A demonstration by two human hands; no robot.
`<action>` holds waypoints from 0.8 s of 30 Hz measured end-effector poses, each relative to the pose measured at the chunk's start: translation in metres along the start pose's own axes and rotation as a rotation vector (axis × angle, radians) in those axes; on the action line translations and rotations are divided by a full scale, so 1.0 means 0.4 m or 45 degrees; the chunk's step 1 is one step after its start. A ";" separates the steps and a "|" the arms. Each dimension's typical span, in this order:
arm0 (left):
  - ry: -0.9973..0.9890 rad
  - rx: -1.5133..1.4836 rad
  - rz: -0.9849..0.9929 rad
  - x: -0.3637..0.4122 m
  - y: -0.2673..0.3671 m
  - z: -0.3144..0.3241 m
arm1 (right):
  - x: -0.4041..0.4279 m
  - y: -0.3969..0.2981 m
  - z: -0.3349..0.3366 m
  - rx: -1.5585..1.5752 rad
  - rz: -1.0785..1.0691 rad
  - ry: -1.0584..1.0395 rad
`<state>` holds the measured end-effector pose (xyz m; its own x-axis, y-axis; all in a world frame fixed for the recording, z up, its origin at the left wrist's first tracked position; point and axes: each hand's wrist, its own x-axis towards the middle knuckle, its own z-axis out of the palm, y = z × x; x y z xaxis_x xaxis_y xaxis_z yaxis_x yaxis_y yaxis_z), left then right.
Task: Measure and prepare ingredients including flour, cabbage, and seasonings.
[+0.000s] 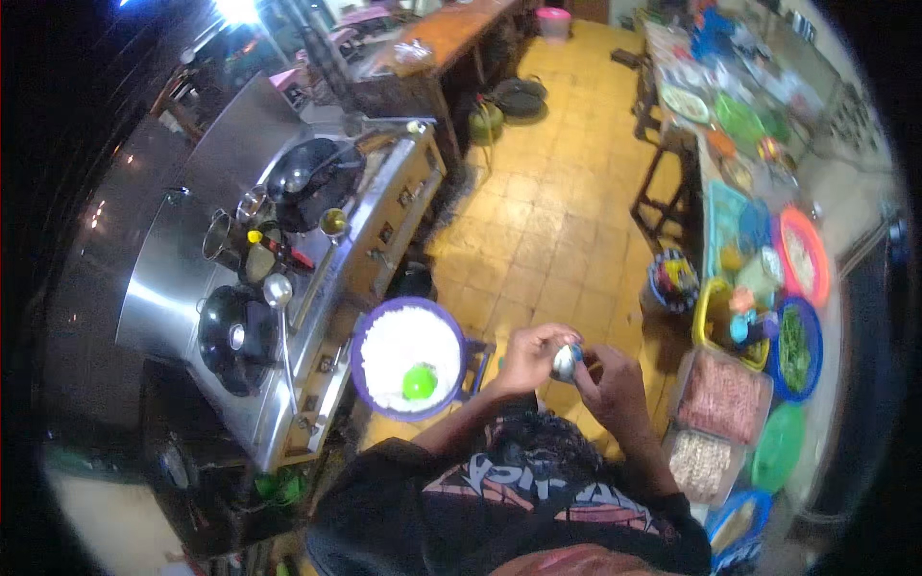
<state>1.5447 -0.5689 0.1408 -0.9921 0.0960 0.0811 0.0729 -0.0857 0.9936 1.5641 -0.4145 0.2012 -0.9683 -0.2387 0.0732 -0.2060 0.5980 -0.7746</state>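
Observation:
My left hand (531, 358) grips a small, shiny, rounded silvery thing (565, 363) with a blue part near its top; its exact kind cannot be told. From the other side, my right hand (614, 376) has its thumb and fingers at the same thing. Left of my hands stands a purple-rimmed basin (461, 344) filled with a white food, probably rice. A bright green bowl or scoop (418, 381) lies in that basin, near its lower edge.
At left is a steel stove (306, 345) with woks (238, 338), (313, 173) and ladles (278, 291). A long table at right bears a yellow basket (709, 295), tubs of food (726, 394) and a green lid or plate (778, 446). A bucket-like container (673, 281) stands beside it.

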 end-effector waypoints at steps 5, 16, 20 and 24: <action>-0.038 0.176 0.059 0.256 -0.046 -0.036 | 0.243 0.086 -0.017 0.051 0.014 0.005; -0.237 0.086 0.165 0.853 -0.084 -0.034 | 0.750 0.236 -0.148 0.005 0.296 -0.001; -0.409 0.143 -0.170 1.109 -0.069 -0.026 | 0.941 0.303 -0.202 0.198 0.333 0.071; -0.429 0.186 -0.025 1.348 -0.119 0.023 | 1.126 0.379 -0.273 0.604 0.368 0.095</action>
<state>1.0075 -0.5042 0.1379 -0.9058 0.4196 0.0591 0.0923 0.0593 0.9940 1.0812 -0.3478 0.1852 -0.9868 -0.0511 -0.1535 0.1390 0.2174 -0.9661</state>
